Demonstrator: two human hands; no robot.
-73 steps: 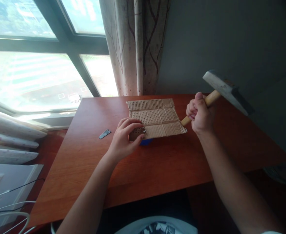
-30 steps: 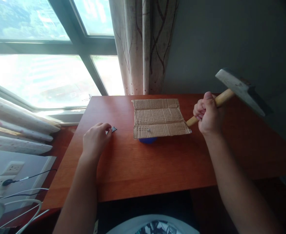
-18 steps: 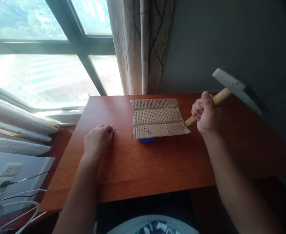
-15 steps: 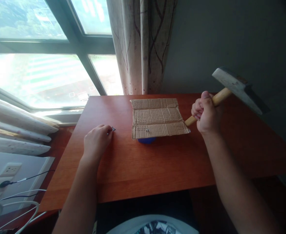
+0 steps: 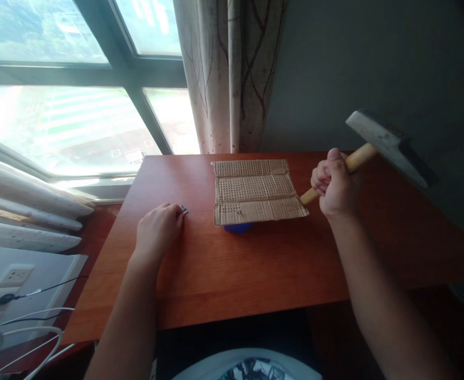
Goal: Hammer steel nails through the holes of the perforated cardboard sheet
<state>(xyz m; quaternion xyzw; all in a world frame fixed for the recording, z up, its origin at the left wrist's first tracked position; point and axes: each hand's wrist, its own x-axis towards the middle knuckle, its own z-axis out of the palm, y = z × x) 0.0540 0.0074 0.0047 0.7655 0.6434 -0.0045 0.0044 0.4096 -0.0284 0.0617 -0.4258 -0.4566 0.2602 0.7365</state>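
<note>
My left hand (image 5: 157, 230) lies knuckles-up on the reddish wooden table (image 5: 232, 274), its fingers curled down over a small bunch of nails (image 5: 183, 210) whose ends stick out past the fingertips. My right hand (image 5: 335, 184) is closed round the wooden handle of a hammer (image 5: 382, 142), held raised to the right with the metal head up. Between the hands lies a perforated cardboard sheet (image 5: 255, 191), resting on something blue (image 5: 238, 228). A nail head (image 5: 239, 211) shows in the sheet's front strip.
A window and a patterned curtain (image 5: 228, 74) stand behind the table, with a grey wall to the right. White cables and a wall socket (image 5: 10, 277) are low on the left. Rolled pale fabric (image 5: 26, 216) lies beside the table's left edge.
My left hand left the cardboard's front left corner and moved left onto the nails, where its fingers curled over them. The hammer stays raised in my right hand.
</note>
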